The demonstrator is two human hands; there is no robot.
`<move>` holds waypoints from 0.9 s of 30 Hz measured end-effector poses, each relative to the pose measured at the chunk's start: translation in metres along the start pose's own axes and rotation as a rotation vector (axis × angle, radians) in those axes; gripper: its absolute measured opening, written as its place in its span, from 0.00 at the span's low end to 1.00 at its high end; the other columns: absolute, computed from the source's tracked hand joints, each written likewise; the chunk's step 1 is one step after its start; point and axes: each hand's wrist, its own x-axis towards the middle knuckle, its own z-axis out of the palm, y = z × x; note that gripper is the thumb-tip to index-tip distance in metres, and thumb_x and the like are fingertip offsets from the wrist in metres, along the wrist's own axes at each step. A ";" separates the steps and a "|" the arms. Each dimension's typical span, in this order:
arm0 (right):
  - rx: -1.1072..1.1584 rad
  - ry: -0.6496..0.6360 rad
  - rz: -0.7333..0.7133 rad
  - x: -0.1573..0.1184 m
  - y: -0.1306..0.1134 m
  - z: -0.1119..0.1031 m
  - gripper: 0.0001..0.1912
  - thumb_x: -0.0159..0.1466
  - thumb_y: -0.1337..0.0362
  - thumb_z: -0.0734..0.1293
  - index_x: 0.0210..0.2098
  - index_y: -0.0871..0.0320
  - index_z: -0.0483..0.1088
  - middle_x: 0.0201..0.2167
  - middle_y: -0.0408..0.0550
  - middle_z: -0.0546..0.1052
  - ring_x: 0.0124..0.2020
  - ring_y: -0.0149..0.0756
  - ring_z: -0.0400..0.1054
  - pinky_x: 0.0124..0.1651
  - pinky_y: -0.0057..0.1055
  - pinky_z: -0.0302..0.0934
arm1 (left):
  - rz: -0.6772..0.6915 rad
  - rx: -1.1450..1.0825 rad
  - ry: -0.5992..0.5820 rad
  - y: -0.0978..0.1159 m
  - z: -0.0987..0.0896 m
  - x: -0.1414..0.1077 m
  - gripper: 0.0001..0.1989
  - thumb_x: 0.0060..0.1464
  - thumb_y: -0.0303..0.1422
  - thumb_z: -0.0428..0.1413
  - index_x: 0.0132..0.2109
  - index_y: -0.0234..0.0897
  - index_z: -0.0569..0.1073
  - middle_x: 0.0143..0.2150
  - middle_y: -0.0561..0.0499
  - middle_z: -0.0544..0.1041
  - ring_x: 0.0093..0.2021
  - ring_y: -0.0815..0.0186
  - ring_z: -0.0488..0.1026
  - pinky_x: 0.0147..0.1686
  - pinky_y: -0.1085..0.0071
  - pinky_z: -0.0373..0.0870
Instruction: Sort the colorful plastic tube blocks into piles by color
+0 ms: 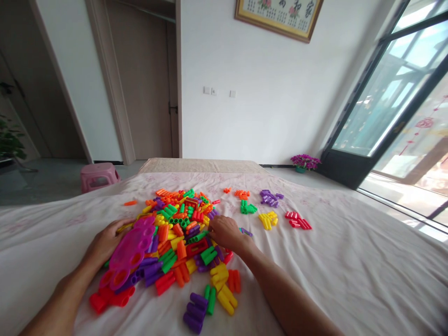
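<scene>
A heap of colourful plastic tube-shaped building blocks (pixel 180 221) lies on the cloth in front of me. My left hand (pixel 110 239) rests at the heap's left edge, fingers stretched forward beside a translucent pink scalloped piece (pixel 128 252), which partly covers them. At the heap's right side, my right hand (pixel 226 231) has its fingers curled in, the tips beside a green block (pixel 198 237). Whatever those fingers grip is hidden. Small groups sorted by colour lie beyond to the right: purple (pixel 269 198), green (pixel 248 207), yellow (pixel 268 220), red (pixel 297 220) and orange (pixel 242 193).
A wrinkled pale cloth (pixel 350 261) covers the wide surface under the blocks. One orange block (pixel 130 203) lies apart at the left. On the floor stand a pink stool (pixel 100 176) and a potted magenta plant (pixel 304 162). A glass door (pixel 371 107) is at right.
</scene>
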 end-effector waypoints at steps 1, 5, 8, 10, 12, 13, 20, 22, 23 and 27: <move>0.007 0.008 0.003 0.000 0.002 -0.002 0.11 0.65 0.58 0.66 0.39 0.55 0.78 0.40 0.51 0.80 0.43 0.42 0.73 0.40 0.30 0.60 | 0.001 -0.004 0.002 0.000 0.000 0.000 0.26 0.56 0.46 0.51 0.55 0.35 0.75 0.58 0.44 0.77 0.58 0.56 0.73 0.59 0.66 0.66; 0.091 0.088 0.129 -0.001 0.023 -0.017 0.10 0.67 0.57 0.66 0.40 0.54 0.77 0.40 0.49 0.80 0.41 0.38 0.73 0.37 0.28 0.56 | -0.010 0.012 -0.007 0.003 -0.001 0.000 0.27 0.56 0.46 0.49 0.54 0.34 0.75 0.59 0.43 0.76 0.59 0.55 0.73 0.59 0.65 0.66; 0.109 0.167 0.285 -0.003 0.052 -0.026 0.11 0.67 0.57 0.66 0.40 0.55 0.77 0.40 0.49 0.80 0.41 0.39 0.73 0.36 0.28 0.55 | 0.010 0.026 -0.001 0.005 -0.002 0.000 0.26 0.55 0.46 0.50 0.53 0.35 0.76 0.58 0.44 0.77 0.58 0.55 0.73 0.58 0.65 0.67; 0.094 0.202 0.394 -0.006 0.072 -0.029 0.12 0.67 0.56 0.65 0.40 0.55 0.77 0.40 0.50 0.80 0.42 0.40 0.73 0.36 0.28 0.55 | 0.022 0.018 0.012 0.004 -0.002 0.000 0.25 0.55 0.46 0.50 0.51 0.37 0.76 0.57 0.46 0.78 0.58 0.55 0.74 0.58 0.65 0.68; 0.078 0.235 0.490 -0.009 0.090 -0.029 0.12 0.67 0.57 0.65 0.40 0.55 0.78 0.41 0.51 0.80 0.42 0.40 0.73 0.36 0.28 0.55 | 0.021 0.004 0.025 0.000 0.000 0.001 0.24 0.54 0.46 0.51 0.51 0.38 0.77 0.55 0.48 0.79 0.57 0.55 0.75 0.57 0.65 0.69; 0.071 0.249 0.528 -0.011 0.096 -0.029 0.12 0.66 0.57 0.65 0.40 0.55 0.78 0.41 0.52 0.80 0.41 0.40 0.73 0.35 0.28 0.55 | 0.018 -0.004 0.030 -0.002 0.000 0.002 0.24 0.53 0.46 0.51 0.51 0.38 0.77 0.55 0.48 0.80 0.56 0.55 0.75 0.56 0.65 0.69; 0.134 0.346 0.588 -0.015 0.108 -0.036 0.14 0.64 0.63 0.62 0.38 0.55 0.79 0.38 0.51 0.81 0.38 0.40 0.74 0.33 0.28 0.55 | 0.010 -0.018 0.016 -0.009 0.003 0.005 0.24 0.54 0.46 0.51 0.52 0.39 0.76 0.57 0.49 0.79 0.56 0.57 0.75 0.57 0.66 0.69; 0.229 0.355 0.467 -0.013 0.098 -0.038 0.13 0.63 0.63 0.63 0.38 0.54 0.80 0.37 0.48 0.81 0.38 0.38 0.74 0.35 0.28 0.56 | 0.006 -0.009 0.010 -0.005 0.001 0.003 0.24 0.55 0.46 0.51 0.52 0.38 0.76 0.58 0.47 0.78 0.57 0.56 0.74 0.58 0.66 0.67; 0.280 0.351 0.394 -0.012 0.091 -0.039 0.13 0.63 0.64 0.63 0.38 0.54 0.80 0.36 0.47 0.82 0.38 0.37 0.74 0.35 0.27 0.57 | 0.009 -0.006 0.009 -0.002 0.000 0.002 0.25 0.55 0.46 0.51 0.53 0.37 0.76 0.58 0.46 0.78 0.57 0.56 0.74 0.58 0.66 0.67; 0.489 0.245 0.102 -0.009 0.049 -0.038 0.10 0.62 0.65 0.65 0.37 0.56 0.80 0.32 0.43 0.81 0.33 0.33 0.73 0.35 0.26 0.59 | 0.012 -0.003 -0.001 0.003 -0.001 -0.001 0.27 0.55 0.47 0.51 0.55 0.35 0.75 0.57 0.44 0.78 0.57 0.55 0.74 0.58 0.64 0.68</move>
